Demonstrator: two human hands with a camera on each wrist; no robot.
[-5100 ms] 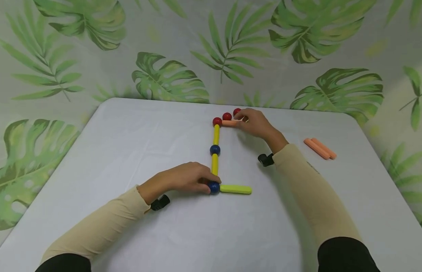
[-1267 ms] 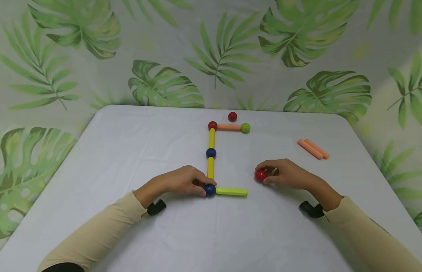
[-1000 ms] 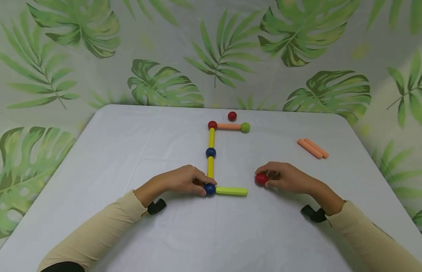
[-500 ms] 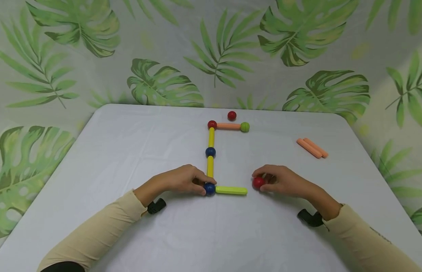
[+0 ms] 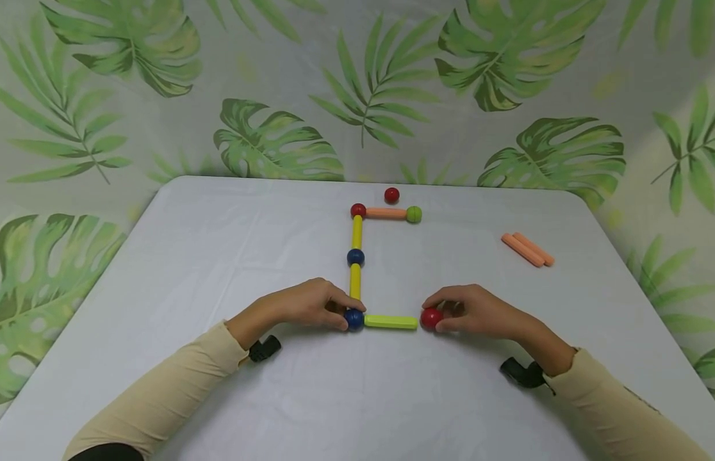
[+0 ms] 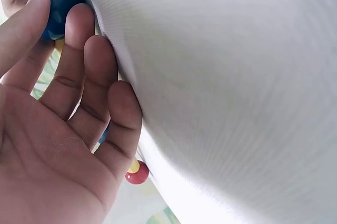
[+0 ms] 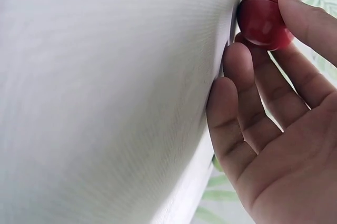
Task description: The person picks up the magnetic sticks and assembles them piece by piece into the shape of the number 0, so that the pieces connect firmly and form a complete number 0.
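Observation:
On the white table, my left hand pinches a dark blue ball between thumb and fingers. A yellow-green rod runs right from that ball. At the rod's free end, my right hand holds a red ball; whether ball and rod touch, I cannot tell. In the right wrist view the red ball sits between thumb and fingertips. Above the held blue ball, a yellow rod, a second blue ball, another yellow rod and a red ball form a line.
From the top red ball an orange rod reaches right to a green ball. A loose red ball lies behind it, near the far edge. Two loose orange rods lie side by side at the right. A leaf-patterned cloth hangs behind.
The green ball now shows at the orange rod's end. My right hand has brought a red ball from the back toward me, then left to the yellow-green rod's end. My left hand stays put.

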